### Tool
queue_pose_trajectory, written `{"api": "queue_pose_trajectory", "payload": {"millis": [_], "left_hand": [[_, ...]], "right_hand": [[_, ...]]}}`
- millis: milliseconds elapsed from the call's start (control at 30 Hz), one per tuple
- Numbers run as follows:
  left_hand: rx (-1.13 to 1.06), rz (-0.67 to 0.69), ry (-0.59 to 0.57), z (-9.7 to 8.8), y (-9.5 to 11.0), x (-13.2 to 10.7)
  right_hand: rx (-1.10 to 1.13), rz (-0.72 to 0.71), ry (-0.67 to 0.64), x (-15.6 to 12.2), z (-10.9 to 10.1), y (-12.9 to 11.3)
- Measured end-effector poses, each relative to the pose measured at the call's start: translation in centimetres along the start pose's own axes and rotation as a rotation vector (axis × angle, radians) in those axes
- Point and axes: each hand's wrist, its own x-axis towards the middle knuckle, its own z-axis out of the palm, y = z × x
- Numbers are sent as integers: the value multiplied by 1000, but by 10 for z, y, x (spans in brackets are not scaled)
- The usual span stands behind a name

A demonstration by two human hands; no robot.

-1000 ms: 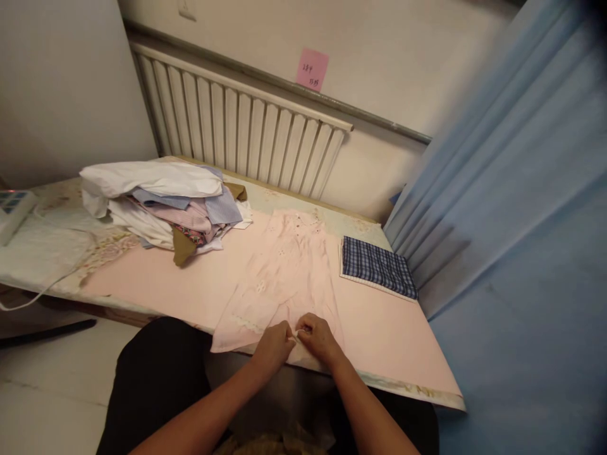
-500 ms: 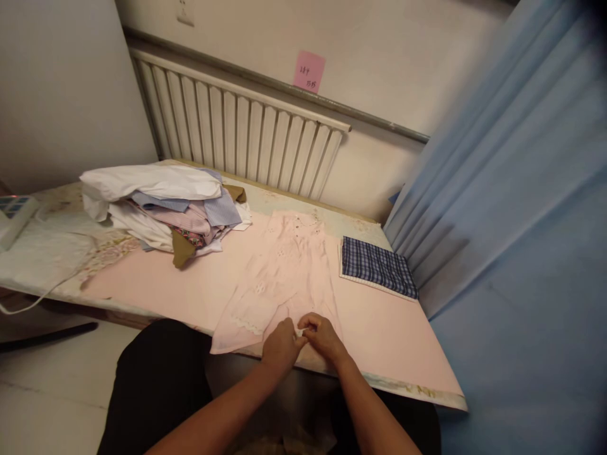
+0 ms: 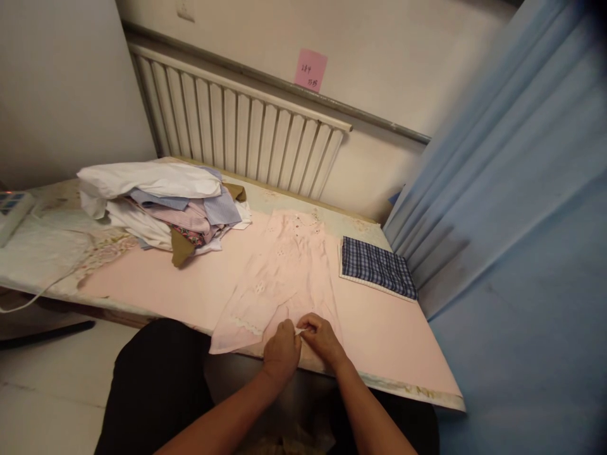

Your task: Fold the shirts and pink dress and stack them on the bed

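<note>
A pale pink garment (image 3: 284,272) with small embroidered spots lies flat on the pink-covered table (image 3: 156,278), its lower hem at the near edge. My left hand (image 3: 281,349) and my right hand (image 3: 321,338) meet at that hem, fingers curled and pinching the cloth between them. Both forearms reach in from below.
A heap of mixed clothes (image 3: 161,202) sits at the table's left. A folded blue checked cloth (image 3: 377,266) lies at the right. A white device with a cord (image 3: 12,212) is at the far left. A radiator (image 3: 237,126) stands behind; a blue curtain (image 3: 512,208) hangs right.
My two hands have closed in on each other at the hem and shifted slightly. The garment has stayed put.
</note>
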Motion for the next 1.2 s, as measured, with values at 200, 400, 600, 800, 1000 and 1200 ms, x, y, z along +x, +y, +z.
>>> {"api": "queue_pose_trajectory", "payload": {"millis": [200, 400, 600, 800, 1000, 1200], "left_hand": [[-33, 29, -17, 2, 0, 4], [-122, 75, -48, 1, -9, 13], [-289, 22, -94, -3, -15, 20], [-495, -98, -205, -7, -11, 22], [-592, -173, -209, -14, -4, 22], [-594, -202, -169, -15, -1, 22]], "right_hand": [[-31, -21, -30, 0, -1, -4], [-67, 16, -82, 6, -1, -4], [-121, 61, -152, 16, -2, -6], [-138, 101, -217, 22, -6, -7], [-124, 135, -230, 24, -8, -6], [-105, 171, -241, 26, -9, -7]]}}
